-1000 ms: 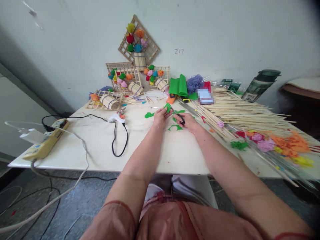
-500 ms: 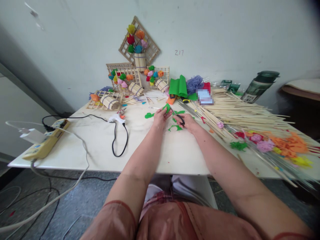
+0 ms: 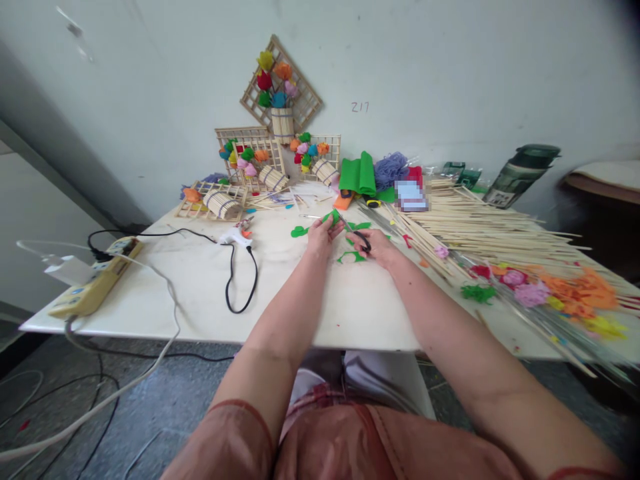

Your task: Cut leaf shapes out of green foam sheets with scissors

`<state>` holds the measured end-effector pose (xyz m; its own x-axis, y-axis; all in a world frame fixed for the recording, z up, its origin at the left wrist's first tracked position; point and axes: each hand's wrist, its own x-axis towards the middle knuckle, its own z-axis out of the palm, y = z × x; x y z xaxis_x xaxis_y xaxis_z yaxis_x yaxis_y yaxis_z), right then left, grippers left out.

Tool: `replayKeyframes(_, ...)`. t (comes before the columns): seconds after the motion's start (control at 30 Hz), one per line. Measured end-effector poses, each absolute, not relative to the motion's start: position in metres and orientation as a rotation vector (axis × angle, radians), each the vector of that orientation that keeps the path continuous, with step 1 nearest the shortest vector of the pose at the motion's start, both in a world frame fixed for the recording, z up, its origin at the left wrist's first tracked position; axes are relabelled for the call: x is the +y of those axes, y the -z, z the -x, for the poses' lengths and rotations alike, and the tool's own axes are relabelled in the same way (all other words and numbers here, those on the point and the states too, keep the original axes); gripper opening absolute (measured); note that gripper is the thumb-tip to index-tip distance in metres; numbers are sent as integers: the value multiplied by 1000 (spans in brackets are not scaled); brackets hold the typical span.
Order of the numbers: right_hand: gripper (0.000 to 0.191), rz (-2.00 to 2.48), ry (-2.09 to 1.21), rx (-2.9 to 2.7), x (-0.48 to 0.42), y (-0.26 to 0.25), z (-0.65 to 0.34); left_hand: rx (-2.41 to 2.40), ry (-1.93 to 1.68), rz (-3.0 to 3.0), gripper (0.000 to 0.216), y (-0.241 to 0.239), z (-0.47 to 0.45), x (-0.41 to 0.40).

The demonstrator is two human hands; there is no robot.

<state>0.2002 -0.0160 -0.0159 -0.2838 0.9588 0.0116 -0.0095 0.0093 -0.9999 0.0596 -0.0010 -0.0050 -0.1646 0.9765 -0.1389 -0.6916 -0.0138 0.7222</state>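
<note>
With our left hand (image 3: 324, 235), we pinch a small green piece (image 3: 330, 217) between thumb and fingers. With our right hand (image 3: 377, 247), we hold scissors (image 3: 367, 241), and our fingers curl round the black handles. The blades point away from us and a bit left, toward the green piece. We can't tell if they touch it (they look very tiny from up here). Our hands are close together over the middle of the white table (image 3: 285, 307), and the green piece is on the far side of our left hand.

Just left of that hand we see a round-edged green cutout (image 3: 299, 231). Near our right hand lies a curvy green scrap (image 3: 352, 257). Farther back is a big green roll (image 3: 358, 175), with purple yarn (image 3: 392, 171) beside it. Lots of thin sticks (image 3: 490, 217) lie on our right. On our left we see a white glue gun (image 3: 236, 236) with a black cord. Near the wall, a stick frame (image 3: 307, 99) stands on one corner behind bright flowers (image 3: 279, 100).
</note>
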Motion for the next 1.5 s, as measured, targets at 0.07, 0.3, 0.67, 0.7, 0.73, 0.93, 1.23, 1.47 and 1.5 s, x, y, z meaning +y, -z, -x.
replayKeyframes(0.07,19,1045,-1432,-1403,-17,15,-201,796,-1568,-488,7,4,-59,-2)
replayKeyframes(0.3,19,1039,-1475,-1367,-21,10,-202,822,-1517,-557,5,3,-60,-5)
replayKeyframes(0.67,22,1087,-1438,-1358,-25,3,-205,827,-1495,-628,6,5,-59,-4)
replayKeyframes(0.7,22,1086,-1437,-1362,-25,3,-205,827,-1491,-633,6,5,-59,-4)
replayKeyframes(0.73,22,1087,-1435,-1367,-25,3,-205,826,-1491,-634,6,5,-59,-4)
replayKeyframes(0.93,24,1092,-1410,-1388,-22,4,-205,826,-1492,-585,7,6,-59,-3)
replayKeyframes(1.23,29,1094,-1414,-1362,-24,2,-205,805,-1425,-601,3,5,-55,-3)
replayKeyframes(1.47,28,1099,-1393,-1383,-23,3,-205,803,-1470,-579,8,5,-55,-3)
replayKeyframes(1.5,28,1092,-1394,-1389,-22,4,-205,802,-1471,-573,8,5,-55,-4)
